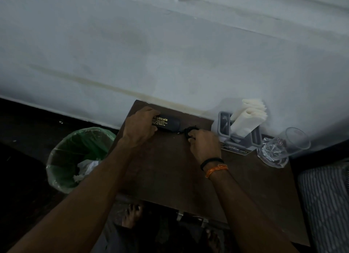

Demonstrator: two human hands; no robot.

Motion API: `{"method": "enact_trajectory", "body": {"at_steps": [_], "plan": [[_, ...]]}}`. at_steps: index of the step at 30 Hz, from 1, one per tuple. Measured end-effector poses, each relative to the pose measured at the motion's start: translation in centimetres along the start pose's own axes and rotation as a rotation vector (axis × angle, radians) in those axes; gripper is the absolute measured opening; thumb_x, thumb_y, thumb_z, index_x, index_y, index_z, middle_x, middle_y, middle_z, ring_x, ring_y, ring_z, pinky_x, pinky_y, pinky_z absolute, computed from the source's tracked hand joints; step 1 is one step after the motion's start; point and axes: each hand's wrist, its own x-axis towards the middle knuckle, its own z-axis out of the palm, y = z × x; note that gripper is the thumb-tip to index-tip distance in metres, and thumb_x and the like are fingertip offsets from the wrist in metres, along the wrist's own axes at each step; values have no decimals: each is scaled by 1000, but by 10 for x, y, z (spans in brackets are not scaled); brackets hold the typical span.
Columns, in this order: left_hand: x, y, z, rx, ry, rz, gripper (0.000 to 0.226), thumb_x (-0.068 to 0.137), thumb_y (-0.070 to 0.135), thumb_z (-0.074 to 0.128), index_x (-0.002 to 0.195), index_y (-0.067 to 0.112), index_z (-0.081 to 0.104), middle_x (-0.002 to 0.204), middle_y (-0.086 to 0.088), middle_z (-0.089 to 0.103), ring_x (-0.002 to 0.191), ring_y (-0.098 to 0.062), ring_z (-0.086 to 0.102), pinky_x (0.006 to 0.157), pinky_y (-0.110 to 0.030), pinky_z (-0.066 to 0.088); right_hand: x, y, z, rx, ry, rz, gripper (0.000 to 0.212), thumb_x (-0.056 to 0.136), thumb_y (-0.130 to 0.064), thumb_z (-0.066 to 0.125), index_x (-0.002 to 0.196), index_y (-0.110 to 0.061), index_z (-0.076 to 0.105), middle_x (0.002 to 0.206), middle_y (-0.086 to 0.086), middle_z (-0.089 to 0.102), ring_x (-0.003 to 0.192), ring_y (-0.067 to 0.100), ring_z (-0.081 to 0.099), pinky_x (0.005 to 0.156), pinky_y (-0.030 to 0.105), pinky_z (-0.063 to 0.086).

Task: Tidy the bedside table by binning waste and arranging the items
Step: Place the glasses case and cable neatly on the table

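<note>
The black glasses case (pixel 166 124) carries gold lettering: the big word ends in "pticals", its start covered by the left hand (pixel 139 126). Smaller gold lines beneath are too fine to read. Print on the glass (pixel 283 146) is illegible.

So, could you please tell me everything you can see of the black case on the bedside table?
The black case is a dark oblong with rounded ends and gold lettering on top. It lies flat and closed near the table's back edge. The left hand grips its left end; the right hand holds a black cord beside its right end.
</note>
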Motion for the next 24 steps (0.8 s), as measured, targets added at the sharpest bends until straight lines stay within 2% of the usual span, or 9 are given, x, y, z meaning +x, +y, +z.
{"method": "enact_trajectory", "body": {"at_steps": [6,15,24], "plan": [[8,-11,-3,1,-2,-62,61,80,25,77,137,25,54,143,2,51,127,-25,52,99,-43,44,11,-4,3,25,6,34,28,97,-22,56,122,-18,65,116,8,68,106,28,63,92,40,53],[10,-15,-1,-21,15,-68,61,78,23,78,135,24,56,143,1,52,127,-25,52,99,-44,45,16,-2,3,30,6,83,32,98,-22,55,129,-18,62,125,8,64,113,25,60,97,37,48],[12,-19,2,-66,2,-60,65,75,18,80,136,21,56,144,-3,51,130,-28,49,102,-44,42,14,-2,3,64,31,57,29,97,-15,56,124,-16,66,120,8,67,110,26,62,98,37,49]]}}
